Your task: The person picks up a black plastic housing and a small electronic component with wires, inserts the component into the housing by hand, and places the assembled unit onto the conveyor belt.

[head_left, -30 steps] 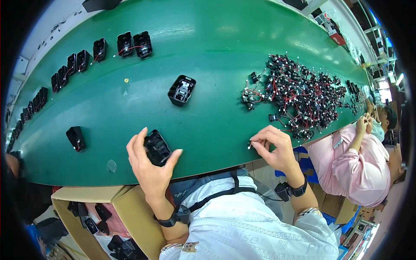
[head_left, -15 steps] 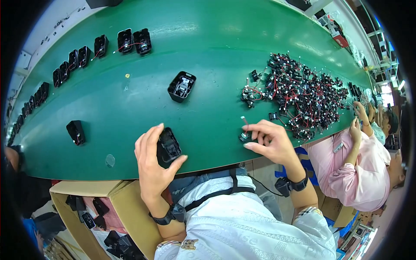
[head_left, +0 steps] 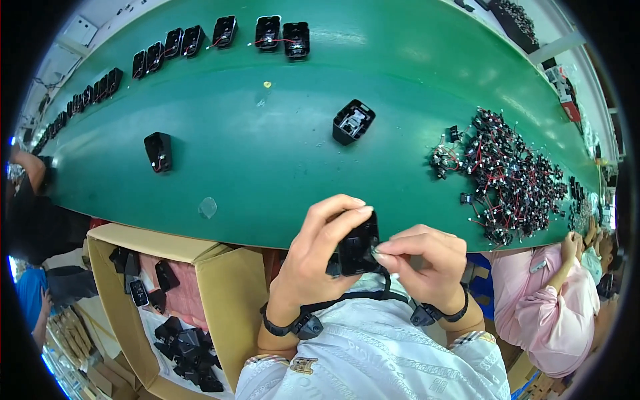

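My left hand is wrapped around a black plastic housing, lifted at the table's near edge with its hollow side showing. At the housing's right side, the fingertips of my right hand are pinched on a small wired part, mostly hidden by the fingers. Farther off on the green table stands another open black housing with pale pieces inside. A further black housing with a red wire rests to the left.
A large heap of small black parts with red wires covers the table's right. Several black housings line the far left edge. An open cardboard box with black pieces stands below left. A person in pink sits at right.
My left hand has raised the housing off the table toward me. My right hand has brought the wired part from beside the heap to the housing. The view has shifted.
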A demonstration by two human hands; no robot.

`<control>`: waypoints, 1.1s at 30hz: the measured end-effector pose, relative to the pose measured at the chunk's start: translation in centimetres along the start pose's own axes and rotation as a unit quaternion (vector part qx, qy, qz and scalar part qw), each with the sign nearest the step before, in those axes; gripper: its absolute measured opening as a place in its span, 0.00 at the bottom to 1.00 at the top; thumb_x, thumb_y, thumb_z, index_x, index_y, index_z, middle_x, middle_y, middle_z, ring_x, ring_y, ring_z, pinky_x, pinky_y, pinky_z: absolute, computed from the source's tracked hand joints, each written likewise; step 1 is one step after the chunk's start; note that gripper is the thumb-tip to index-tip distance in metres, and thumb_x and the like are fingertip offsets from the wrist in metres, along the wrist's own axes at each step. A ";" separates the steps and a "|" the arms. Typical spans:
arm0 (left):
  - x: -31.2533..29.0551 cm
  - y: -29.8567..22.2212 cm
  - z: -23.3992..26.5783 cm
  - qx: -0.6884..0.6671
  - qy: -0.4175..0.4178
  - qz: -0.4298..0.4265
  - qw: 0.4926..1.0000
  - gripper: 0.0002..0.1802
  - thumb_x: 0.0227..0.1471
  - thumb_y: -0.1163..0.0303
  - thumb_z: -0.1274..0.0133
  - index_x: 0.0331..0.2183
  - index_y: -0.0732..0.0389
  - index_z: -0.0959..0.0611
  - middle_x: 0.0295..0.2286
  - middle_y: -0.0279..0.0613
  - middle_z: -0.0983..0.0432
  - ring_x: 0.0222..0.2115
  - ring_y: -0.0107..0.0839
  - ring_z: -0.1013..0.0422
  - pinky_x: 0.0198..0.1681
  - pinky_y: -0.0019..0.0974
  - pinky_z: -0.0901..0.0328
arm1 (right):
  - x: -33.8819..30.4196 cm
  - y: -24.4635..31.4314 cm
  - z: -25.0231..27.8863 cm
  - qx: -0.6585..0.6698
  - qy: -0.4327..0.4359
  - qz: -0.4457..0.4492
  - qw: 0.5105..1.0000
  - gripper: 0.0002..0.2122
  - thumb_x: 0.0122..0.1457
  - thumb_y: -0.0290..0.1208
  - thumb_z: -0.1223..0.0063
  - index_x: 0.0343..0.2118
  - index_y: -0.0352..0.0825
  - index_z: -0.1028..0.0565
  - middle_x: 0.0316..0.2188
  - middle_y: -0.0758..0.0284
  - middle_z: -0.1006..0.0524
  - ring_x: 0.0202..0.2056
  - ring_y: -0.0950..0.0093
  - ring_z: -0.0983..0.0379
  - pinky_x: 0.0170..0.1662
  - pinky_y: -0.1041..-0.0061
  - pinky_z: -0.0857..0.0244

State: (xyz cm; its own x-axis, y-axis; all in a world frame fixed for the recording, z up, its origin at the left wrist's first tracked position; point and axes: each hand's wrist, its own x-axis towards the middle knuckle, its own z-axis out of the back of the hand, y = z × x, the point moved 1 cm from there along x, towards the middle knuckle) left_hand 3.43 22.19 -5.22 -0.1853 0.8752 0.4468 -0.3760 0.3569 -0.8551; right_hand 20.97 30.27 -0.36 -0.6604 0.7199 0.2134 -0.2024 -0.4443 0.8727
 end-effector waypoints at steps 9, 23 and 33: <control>-1.5 1.1 0.6 -0.272 0.037 0.121 0.954 0.42 0.31 0.85 0.47 0.55 0.62 0.32 0.55 0.58 0.35 0.48 0.37 0.29 0.51 0.40 0.30 | 2.2 -1.0 0.6 -0.065 -0.016 0.108 0.992 0.07 0.47 0.20 0.30 0.28 0.32 0.20 0.30 0.61 0.18 0.28 0.71 0.22 0.31 0.75 0.29; -1.4 3.4 0.8 -0.509 0.071 0.081 0.854 0.42 0.42 0.67 0.33 0.56 0.74 0.30 0.51 0.61 0.26 0.54 0.45 0.27 0.59 0.47 0.34 | 2.4 -0.3 0.5 0.028 0.032 0.097 0.994 0.08 0.45 0.25 0.26 0.28 0.32 0.16 0.31 0.63 0.19 0.29 0.75 0.21 0.31 0.78 0.28; -2.2 3.4 0.6 -0.453 0.028 0.169 0.875 0.50 0.50 0.37 0.36 0.55 0.74 0.26 0.51 0.49 0.25 0.51 0.31 0.28 0.55 0.35 0.35 | 2.7 0.2 -0.9 -0.015 0.044 0.192 0.980 0.09 0.43 0.29 0.24 0.27 0.39 0.17 0.33 0.71 0.20 0.32 0.71 0.26 0.36 0.73 0.33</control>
State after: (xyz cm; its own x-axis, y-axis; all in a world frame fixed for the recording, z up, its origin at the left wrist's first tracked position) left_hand 2.04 21.28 -8.97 -0.0925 0.9863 0.1367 0.5701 0.1650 -0.8049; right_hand 18.44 31.63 0.01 -0.7521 0.4487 0.4827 0.0519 -0.6899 0.7220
